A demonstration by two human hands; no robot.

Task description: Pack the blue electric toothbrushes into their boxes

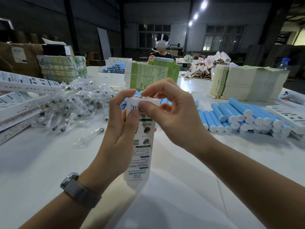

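Observation:
A tall white toothbrush box with green print stands upright at the centre, its lower end close to the white table. My left hand grips its upper part from the left, thumb on the front. My right hand pinches the box's top flap, fingers curled over the top edge. Whatever is inside the box is hidden. Blue electric toothbrush handles lie in a heap at the right. More blue handles are stacked far back.
Brush heads in clear bags are piled at the left, beside white boxes. Stacks of flat green cartons stand at the right, and a green bundle behind my hands. Another person sits across the table.

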